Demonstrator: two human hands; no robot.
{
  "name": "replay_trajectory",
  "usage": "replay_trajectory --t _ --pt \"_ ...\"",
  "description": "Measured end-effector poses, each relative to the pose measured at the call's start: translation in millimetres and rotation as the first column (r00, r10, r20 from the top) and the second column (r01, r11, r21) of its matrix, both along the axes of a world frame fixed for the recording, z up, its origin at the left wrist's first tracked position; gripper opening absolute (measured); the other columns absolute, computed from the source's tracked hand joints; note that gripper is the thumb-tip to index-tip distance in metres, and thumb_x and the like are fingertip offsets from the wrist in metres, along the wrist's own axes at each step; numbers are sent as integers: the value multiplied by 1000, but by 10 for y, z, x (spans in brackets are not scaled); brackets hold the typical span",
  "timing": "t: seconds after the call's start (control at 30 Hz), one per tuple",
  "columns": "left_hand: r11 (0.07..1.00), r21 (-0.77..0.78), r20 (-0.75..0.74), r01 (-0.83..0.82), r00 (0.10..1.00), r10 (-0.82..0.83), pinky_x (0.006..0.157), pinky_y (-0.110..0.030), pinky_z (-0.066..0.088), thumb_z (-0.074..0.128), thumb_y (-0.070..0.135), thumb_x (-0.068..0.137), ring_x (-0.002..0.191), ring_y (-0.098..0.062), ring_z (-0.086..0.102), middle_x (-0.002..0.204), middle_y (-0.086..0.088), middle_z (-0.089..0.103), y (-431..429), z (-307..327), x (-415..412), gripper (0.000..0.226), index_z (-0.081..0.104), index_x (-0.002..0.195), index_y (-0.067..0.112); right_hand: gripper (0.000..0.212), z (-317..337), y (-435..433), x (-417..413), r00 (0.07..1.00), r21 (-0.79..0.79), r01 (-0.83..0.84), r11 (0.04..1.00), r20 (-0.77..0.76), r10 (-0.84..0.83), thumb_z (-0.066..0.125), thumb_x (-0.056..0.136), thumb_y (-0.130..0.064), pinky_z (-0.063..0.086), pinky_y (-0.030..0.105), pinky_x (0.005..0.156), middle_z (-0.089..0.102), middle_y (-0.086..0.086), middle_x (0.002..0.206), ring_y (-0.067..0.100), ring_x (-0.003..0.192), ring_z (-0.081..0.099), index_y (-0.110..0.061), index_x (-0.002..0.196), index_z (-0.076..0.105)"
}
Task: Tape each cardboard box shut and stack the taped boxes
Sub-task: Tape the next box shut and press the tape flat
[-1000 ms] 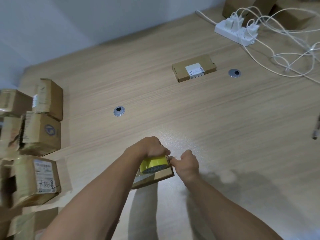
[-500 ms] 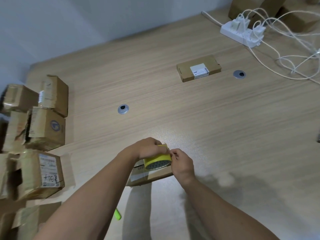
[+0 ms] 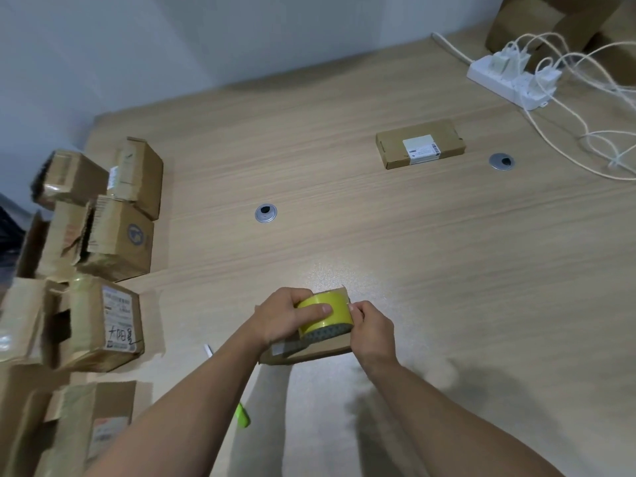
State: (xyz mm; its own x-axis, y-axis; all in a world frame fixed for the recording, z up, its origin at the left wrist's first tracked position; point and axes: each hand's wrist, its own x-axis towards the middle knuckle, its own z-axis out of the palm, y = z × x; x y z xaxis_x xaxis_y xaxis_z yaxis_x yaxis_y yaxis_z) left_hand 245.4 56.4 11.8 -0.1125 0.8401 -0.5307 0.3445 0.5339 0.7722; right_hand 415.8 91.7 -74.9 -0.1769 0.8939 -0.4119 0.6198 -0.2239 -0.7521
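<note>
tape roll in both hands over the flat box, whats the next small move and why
Probably peel a strip free with the right hand and press it onto the flat box. The left hand grips the yellow tape roll over that box, the right hand pinches at the roll's edge, and no strip looks drawn out yet.

A white power strip (image 3: 509, 80) with cables (image 3: 585, 132) is seen at two o'clock on the bench (image 3: 413, 253). One grommet (image 3: 265, 213) is set at ten o'clock, another grommet (image 3: 501, 162) at two. A green pen (image 3: 243, 415) is seen at seven.
</note>
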Motion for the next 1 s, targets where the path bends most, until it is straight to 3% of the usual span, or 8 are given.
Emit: replay_trajectory --t 0.17,0.27,0.5,0.6,0.7,0.83,0.93,1.0 --pt "999 32 -22 3 1000 -2 62 -30 37 75 58 66 58 -13 47 60 1 49 -2 -20 -43 51 61 66 9 31 50 -8 -20 999 6 -39 999 15 39 39 107 -34 53 44 79 62 1 87 24 86 60 -14 96 59" --pt "998 34 -79 49 996 -46 58 -28 35 77 46 76 54 -9 45 56 5 47 38 14 -121 37 58 62 17 30 66 -17 -38 996 45 -75 996 51 73 36 108 -32 52 45 78 61 2 89 24 85 59 -13 95 56" --pt "992 3 -294 129 948 -123 54 -22 36 78 43 83 50 -2 46 48 15 49 -63 28 -327 38 57 58 23 27 55 -6 -24 991 65 -116 991 82 110 36 108 -27 51 43 79 61 4 94 24 88 57 -12 101 57" --pt "995 41 -299 96 951 -79 58 -28 38 75 57 73 56 -8 49 57 8 53 -91 10 -295 41 61 63 20 25 107 18 -53 995 28 -82 996 59 81 37 107 -26 50 41 82 63 3 100 25 95 59 -13 111 58" --pt "996 55 -303 70 952 -50 61 -30 40 76 55 75 60 -12 51 60 5 54 -125 -2 -248 39 60 64 21 41 164 46 -126 999 -53 -20 998 48 23 36 105 -42 44 35 84 61 4 119 25 110 57 -19 136 50" --pt "995 79 -335 66 941 -36 61 -29 39 65 61 72 64 -11 53 66 4 58 -144 -9 -185 42 60 70 19 52 80 -3 -263 979 10 -135 991 153 132 33 103 -55 44 40 96 50 7 135 28 123 49 -27 147 37" --pt "994 109 -220 27 975 -2 63 -28 40 56 62 75 65 -7 53 68 7 59 -171 7 -175 40 63 73 22 57 23 -33 -315 986 12 -95 995 138 92 32 104 -55 40 45 106 43 8 143 28 131 40 -28 154 29" --pt "996 82 -151 22 989 -9 61 -28 38 59 57 77 59 -6 50 59 11 54 -198 -6 -241 34 61 64 26 58 18 -25 -317 985 17 -100 995 143 96 33 104 -52 37 44 108 43 9 144 30 132 38 -25 155 28"
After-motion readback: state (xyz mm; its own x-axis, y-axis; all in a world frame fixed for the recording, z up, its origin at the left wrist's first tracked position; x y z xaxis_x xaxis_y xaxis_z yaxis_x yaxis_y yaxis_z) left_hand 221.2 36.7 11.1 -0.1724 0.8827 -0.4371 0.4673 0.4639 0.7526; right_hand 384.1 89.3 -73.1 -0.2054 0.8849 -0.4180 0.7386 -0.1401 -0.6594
